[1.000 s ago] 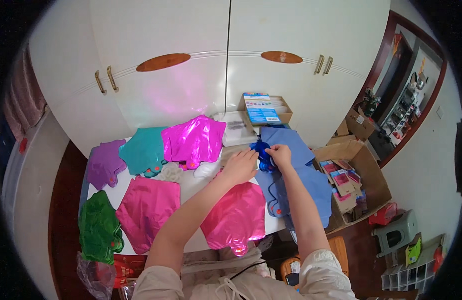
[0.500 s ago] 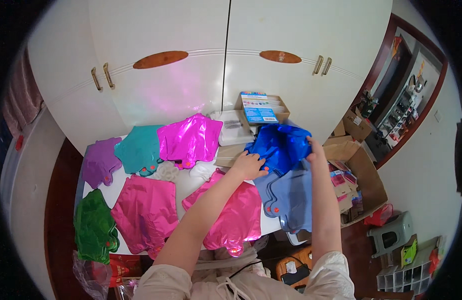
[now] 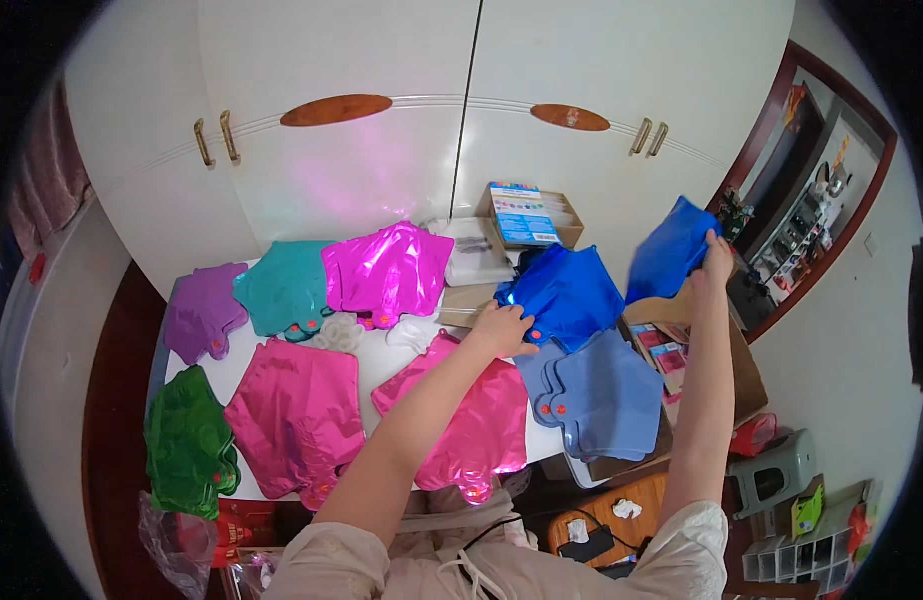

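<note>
My right hand [image 3: 717, 262] is closed on a flat piece of shiny blue foil [image 3: 674, 250], held up at the right over the cardboard box. On the table, more blue foil pieces [image 3: 572, 295] lie in a pile with a red dot at the near edge. Fingers and thumb of my left hand [image 3: 504, 332] grip that pile by its left edge. Just in front of it rests a stack of grey-blue pieces [image 3: 610, 390], also marked with red dots. Left of these, a pink foil stack [image 3: 467, 420] lies partly behind my left forearm.
Further stacks cover the table's left: pink [image 3: 297, 420], magenta [image 3: 390, 272], teal [image 3: 282, 290], purple [image 3: 204, 315] and green [image 3: 190, 440]. A small carton [image 3: 572, 212] stands at the back against the white cabinet [image 3: 342, 60]. The cardboard box [image 3: 747, 385] at right holds printed packets.
My right hand has moved right and up, carrying one blue foil piece off the pile. The blue pile now lies flatter, and my left hand stays at its edge.
</note>
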Action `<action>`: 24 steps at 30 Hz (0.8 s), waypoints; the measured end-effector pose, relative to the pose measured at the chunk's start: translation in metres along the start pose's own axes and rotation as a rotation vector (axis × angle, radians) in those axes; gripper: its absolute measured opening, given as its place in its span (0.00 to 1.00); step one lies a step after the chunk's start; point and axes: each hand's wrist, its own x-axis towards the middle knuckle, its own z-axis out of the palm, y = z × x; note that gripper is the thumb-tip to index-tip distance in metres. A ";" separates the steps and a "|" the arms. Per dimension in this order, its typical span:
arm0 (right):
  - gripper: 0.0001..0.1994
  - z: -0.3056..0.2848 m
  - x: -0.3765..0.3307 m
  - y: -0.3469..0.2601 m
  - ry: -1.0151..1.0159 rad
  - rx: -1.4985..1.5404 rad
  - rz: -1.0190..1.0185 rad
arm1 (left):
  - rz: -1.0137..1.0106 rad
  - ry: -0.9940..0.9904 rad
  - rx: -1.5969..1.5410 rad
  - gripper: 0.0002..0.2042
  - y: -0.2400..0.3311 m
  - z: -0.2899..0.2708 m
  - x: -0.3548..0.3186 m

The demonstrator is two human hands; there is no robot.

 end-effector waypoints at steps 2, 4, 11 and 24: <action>0.13 0.021 -0.007 -0.018 -0.053 -0.212 -0.233 | -0.009 0.011 -0.006 0.32 0.000 0.002 -0.001; 0.13 0.054 -0.025 -0.031 -0.077 -0.475 -0.534 | -0.022 0.032 -0.009 0.32 -0.001 0.005 0.000; 0.09 0.183 -0.157 -0.015 -0.453 -0.775 -1.000 | -0.036 0.369 -0.212 0.24 -0.042 -0.044 -0.051; 0.05 0.236 -0.360 0.182 -1.419 -0.958 -1.241 | -0.572 0.725 -0.113 0.15 -0.188 -0.016 -0.205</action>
